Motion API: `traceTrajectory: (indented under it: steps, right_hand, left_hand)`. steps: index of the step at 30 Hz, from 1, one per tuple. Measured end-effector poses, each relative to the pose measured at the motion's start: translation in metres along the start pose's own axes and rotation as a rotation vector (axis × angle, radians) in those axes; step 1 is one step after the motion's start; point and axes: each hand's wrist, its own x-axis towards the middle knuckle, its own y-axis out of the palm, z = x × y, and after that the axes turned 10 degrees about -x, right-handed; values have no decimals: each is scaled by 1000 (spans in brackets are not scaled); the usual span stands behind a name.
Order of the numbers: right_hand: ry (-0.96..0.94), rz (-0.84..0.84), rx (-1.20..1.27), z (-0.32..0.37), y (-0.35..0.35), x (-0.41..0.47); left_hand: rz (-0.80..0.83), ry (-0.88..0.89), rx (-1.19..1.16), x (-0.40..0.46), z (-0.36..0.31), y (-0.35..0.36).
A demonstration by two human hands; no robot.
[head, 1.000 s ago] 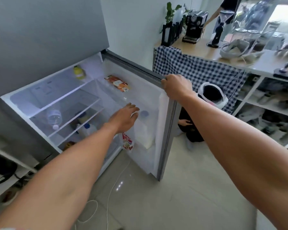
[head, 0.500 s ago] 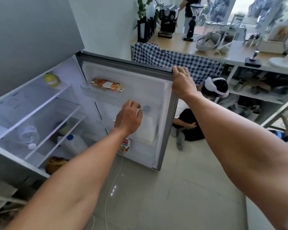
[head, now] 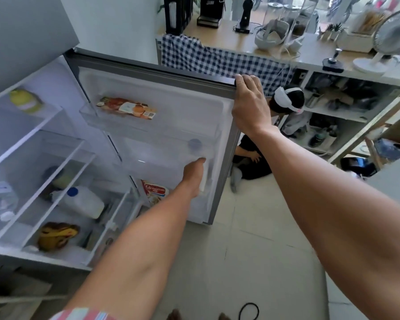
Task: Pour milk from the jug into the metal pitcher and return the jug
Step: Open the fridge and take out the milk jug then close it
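Note:
The fridge door (head: 153, 72) stands open in front of me. A white milk jug with a blue cap (head: 195, 144) stands in the door's middle shelf, seen dimly through the frosted plastic. My left hand (head: 192, 174) reaches down into that shelf and grips the jug's side, with its fingers hidden behind the jug and the shelf wall. Only a strip of the jug's white body shows beside my palm. My right hand (head: 249, 107) grips the top corner of the door. No metal pitcher can be made out.
A second white jug (head: 79, 202) lies on a shelf inside the fridge, with a carton (head: 155, 190) in the door's lower shelf. A person (head: 286, 100) sits on the floor behind the door. The counter with a checked cloth (head: 217, 58) stands beyond.
My left hand has dropped from the top of the jug down along its side, deeper into the door shelf. My right hand has stayed on the door's top edge as the view turned.

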Motion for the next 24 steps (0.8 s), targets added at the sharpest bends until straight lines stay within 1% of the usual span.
traceTrajectory:
  steps: [1, 4, 6, 8, 9, 11, 17, 19, 22, 24]
  right_hand:
    - [12, 1, 2, 0, 2, 0]
    - [31, -4, 13, 0, 5, 1]
    - [34, -1, 16, 0, 4, 1]
    - [46, 12, 24, 1, 2, 1]
    - [50, 18, 27, 1, 2, 2]
    - [42, 32, 22, 0, -1, 1]
    - [0, 75, 22, 3, -12, -4]
    - [-21, 93, 17, 3, -19, -7]
    - [-63, 102, 13, 4, -28, -16]
    - [-98, 86, -35, 6, -32, -25]
  left_hand:
    - [8, -19, -14, 4, 1, 1]
    - [-57, -72, -87, 10, 5, 1]
    - [-133, -68, -250, 9, 11, -3]
    - [-254, -45, -430, 5, 18, -8]
    - [-301, -35, -485, 4, 21, -10]
    - [-342, -3, -545, -2, 25, -13]
    - [-476, 157, -587, -41, 5, -24]
    - [-523, 214, -544, -54, 0, -30]
    - [-553, 308, -475, -75, 0, -37]
    - [-567, 352, -379, -90, 2, -42]
